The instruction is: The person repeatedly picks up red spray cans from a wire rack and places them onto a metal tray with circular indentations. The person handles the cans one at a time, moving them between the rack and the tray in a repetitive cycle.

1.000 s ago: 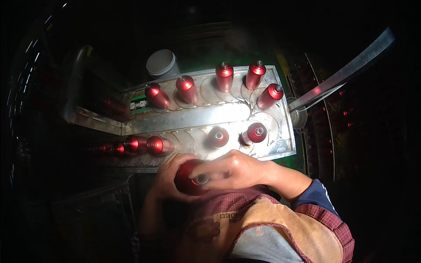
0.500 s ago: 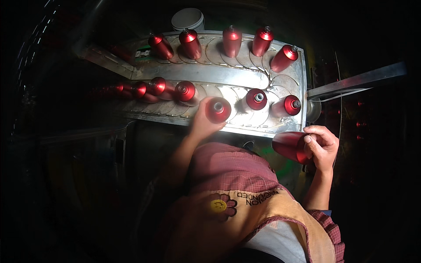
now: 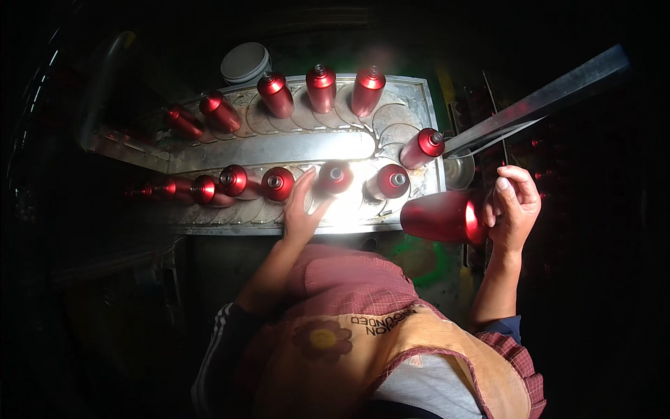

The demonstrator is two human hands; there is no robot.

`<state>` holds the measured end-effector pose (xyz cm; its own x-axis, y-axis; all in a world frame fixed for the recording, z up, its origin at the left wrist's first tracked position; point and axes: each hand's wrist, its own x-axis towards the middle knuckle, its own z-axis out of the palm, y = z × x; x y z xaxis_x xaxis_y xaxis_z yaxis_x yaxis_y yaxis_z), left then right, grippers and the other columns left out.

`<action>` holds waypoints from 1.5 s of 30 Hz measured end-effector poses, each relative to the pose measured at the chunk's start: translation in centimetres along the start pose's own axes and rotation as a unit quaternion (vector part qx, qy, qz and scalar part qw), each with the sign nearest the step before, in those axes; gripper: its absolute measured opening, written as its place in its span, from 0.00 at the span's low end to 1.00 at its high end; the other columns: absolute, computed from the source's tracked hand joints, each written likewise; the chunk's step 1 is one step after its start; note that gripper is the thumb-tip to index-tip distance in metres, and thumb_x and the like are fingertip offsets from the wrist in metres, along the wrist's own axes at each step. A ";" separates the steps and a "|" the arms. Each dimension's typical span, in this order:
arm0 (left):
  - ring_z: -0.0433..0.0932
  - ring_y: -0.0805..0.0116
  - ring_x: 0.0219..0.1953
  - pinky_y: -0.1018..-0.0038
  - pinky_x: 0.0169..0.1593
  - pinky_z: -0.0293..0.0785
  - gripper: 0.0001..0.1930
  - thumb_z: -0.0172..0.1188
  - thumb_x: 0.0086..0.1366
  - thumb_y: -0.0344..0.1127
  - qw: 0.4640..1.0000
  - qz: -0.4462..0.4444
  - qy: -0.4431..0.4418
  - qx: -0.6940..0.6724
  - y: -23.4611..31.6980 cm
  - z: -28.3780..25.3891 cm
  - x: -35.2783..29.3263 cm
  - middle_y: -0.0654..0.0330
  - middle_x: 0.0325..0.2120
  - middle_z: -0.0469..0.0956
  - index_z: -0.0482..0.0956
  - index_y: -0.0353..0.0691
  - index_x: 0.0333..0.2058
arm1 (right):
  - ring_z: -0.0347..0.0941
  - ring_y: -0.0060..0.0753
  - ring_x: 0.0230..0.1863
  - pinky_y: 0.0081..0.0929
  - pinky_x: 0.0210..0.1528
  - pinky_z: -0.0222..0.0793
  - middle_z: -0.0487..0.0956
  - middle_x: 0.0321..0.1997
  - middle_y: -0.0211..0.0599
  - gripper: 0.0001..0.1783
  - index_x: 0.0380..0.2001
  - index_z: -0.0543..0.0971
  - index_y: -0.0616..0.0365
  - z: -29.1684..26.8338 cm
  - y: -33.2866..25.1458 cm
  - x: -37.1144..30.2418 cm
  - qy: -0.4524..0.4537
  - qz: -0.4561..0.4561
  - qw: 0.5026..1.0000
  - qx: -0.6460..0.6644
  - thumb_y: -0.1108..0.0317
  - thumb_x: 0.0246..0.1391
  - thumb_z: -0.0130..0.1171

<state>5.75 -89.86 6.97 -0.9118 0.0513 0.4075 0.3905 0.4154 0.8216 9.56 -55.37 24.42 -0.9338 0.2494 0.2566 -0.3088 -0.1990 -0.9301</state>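
Two hands busy here. Right hand (image 3: 514, 202) is wrapped around a big red can (image 3: 444, 217) lying sideways, just off the metal tray (image 3: 419, 91) at its near right corner. Left hand (image 3: 301, 209) rests on the tray's near edge, fingers spread loosely, touching a small red can (image 3: 335, 177) standing there. More red cans (image 3: 320, 89) line the tray's far side, with a grey lid (image 3: 246, 63) just past it.
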 end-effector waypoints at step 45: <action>0.67 0.52 0.63 0.65 0.62 0.65 0.21 0.72 0.52 0.38 0.957 -0.094 -0.272 0.033 -1.5 4.0 6.1 0.54 0.62 0.70 0.81 0.47 0.46 | 0.72 0.15 0.38 0.16 0.42 0.69 0.77 0.39 0.27 0.08 0.41 0.82 0.61 2.1 15.0 1.1 -0.111 0.122 0.982 -0.096 0.77 0.57 0.62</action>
<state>-0.86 -86.51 6.65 -0.9038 0.4271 -0.0283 0.2196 0.5193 0.8259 3.53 -60.06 11.27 -0.9986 0.0005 0.0520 -0.0520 -0.0390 -0.9979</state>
